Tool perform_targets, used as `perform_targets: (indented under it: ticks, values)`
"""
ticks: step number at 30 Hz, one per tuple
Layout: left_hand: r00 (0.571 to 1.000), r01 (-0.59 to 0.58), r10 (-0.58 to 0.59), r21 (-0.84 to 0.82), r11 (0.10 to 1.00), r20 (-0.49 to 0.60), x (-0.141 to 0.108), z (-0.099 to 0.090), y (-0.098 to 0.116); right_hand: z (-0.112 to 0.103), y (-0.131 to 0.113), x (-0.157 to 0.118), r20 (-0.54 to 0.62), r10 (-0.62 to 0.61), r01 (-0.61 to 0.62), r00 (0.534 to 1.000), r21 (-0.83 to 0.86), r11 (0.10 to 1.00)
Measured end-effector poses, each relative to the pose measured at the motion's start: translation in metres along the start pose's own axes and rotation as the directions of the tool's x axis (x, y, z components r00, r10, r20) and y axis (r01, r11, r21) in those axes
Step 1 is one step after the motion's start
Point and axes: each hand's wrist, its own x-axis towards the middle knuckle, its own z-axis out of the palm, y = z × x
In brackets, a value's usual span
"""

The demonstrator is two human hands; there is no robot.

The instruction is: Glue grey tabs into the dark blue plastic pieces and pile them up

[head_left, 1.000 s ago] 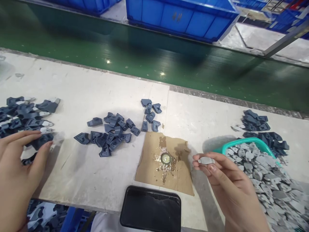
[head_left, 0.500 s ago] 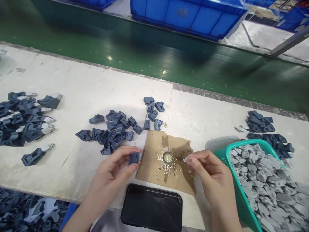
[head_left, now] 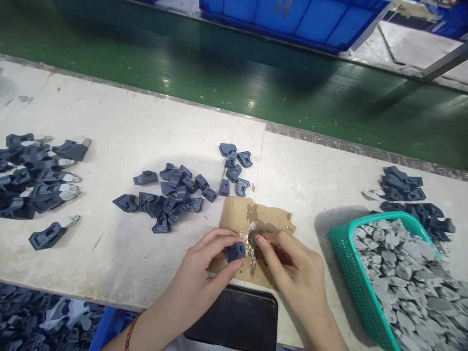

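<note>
My left hand pinches a small dark blue-grey plastic piece between thumb and fingers, over the left part of a brown cardboard sheet. Thumb and forefinger of my right hand are closed at a small round dish on that sheet. The small light grey piece in this grip is now hidden by the fingertips. Wet, shiny drops surround the dish. Just left of the sheet lies a loose pile of similar dark pieces, with several more behind it.
A green basket full of light grey pieces stands at right, dark pieces behind it. Dark pieces with grey ends lie far left. A black phone lies in front. Beyond the table runs a green belt; a blue crate stands behind.
My right hand has moved left with the light grey piece, down to the round dish. My left hand has shifted right with the dark piece, nearer the dish. The view has shifted slightly.
</note>
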Motion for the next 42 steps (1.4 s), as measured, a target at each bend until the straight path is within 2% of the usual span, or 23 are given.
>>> perform_targets:
  ticks: [6, 11, 15, 18, 21, 23, 25, 28, 35, 42]
  values:
    - [1.0, -0.023, 0.023, 0.014, 1.0, 0.012, -0.001, 0.001, -0.001, 0.001, 0.0, -0.002, -0.02, -0.066, 0.066, 0.998, -0.033, 0.997]
    - [0.998, -0.065, 0.065, 0.072, 0.995, 0.003, -0.001, 0.001, 0.002, 0.0, 0.0, -0.002, -0.038, -0.061, 0.059, 0.997, -0.038, 0.998]
    - [0.988, -0.153, 0.157, 0.193, 0.969, -0.003, -0.001, 0.0, 0.006, 0.0, 0.001, -0.002, -0.02, 0.003, -0.003, 1.0, -0.003, 1.0]
    - [0.971, -0.231, 0.237, 0.283, 0.931, 0.012, -0.001, 0.001, 0.008, 0.0, 0.0, -0.003, -0.065, 0.131, -0.124, 0.989, 0.1, 0.987]
    - [0.959, -0.28, 0.282, 0.323, 0.904, 0.04, 0.0, 0.002, 0.008, 0.0, -0.002, -0.003, -0.065, 0.312, -0.271, 0.948, 0.353, 0.896]
    - [0.951, -0.302, 0.305, 0.343, 0.89, 0.048, 0.0, 0.003, 0.008, 0.001, -0.005, -0.003, -0.006, 0.4, -0.336, 0.917, 0.529, 0.779]
    - [0.945, -0.32, 0.324, 0.352, 0.88, 0.049, 0.0, 0.003, 0.007, 0.002, -0.007, -0.004, 0.059, 0.438, -0.373, 0.897, 0.636, 0.676]
    - [0.934, -0.346, 0.354, 0.348, 0.871, 0.043, 0.001, 0.004, 0.006, 0.005, -0.01, -0.005, 0.1, 0.433, -0.381, 0.896, 0.676, 0.631]
    - [0.911, -0.397, 0.41, 0.337, 0.854, 0.037, 0.002, 0.005, 0.005, 0.007, -0.017, -0.005, 0.121, 0.35, -0.337, 0.929, 0.665, 0.666]
    - [0.91, -0.4, 0.413, 0.333, 0.854, 0.036, 0.003, 0.005, 0.005, 0.009, -0.018, -0.005, 0.112, 0.313, -0.31, 0.943, 0.642, 0.702]
